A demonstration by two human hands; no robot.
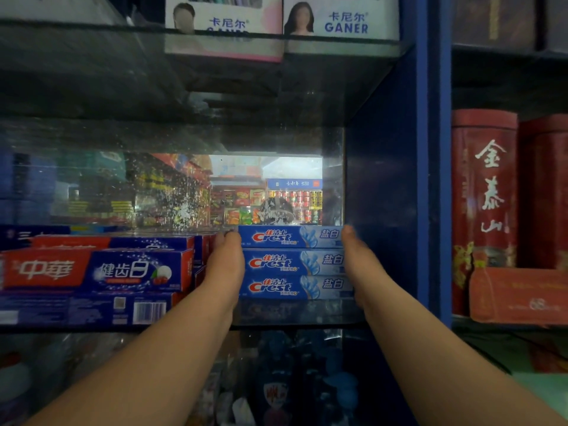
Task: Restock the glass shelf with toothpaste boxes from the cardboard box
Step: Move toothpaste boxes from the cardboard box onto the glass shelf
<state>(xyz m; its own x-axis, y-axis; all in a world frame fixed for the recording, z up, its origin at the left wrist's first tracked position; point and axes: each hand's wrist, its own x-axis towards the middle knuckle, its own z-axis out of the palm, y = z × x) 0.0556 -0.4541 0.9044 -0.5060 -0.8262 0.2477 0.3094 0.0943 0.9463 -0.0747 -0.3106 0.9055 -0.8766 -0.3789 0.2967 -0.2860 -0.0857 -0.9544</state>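
Observation:
Three blue Crest toothpaste boxes (292,262) lie stacked flat on the glass shelf (295,321), tight against the blue side wall. My left hand (226,259) presses flat against the stack's left end, fingers reaching to the top box. My right hand (356,259) lies against the stack's right end, fingertips at the top box. Both hands bracket the stack; the fingers are mostly hidden behind the boxes. The cardboard box is out of view.
Red and blue toothpaste boxes (98,272) are stacked to the left on the same shelf. A mirror back panel (215,186) reflects the shop. A blue upright (430,179) bounds the right; red tins (484,192) stand beyond. White GANER boxes (341,20) sit on the shelf above.

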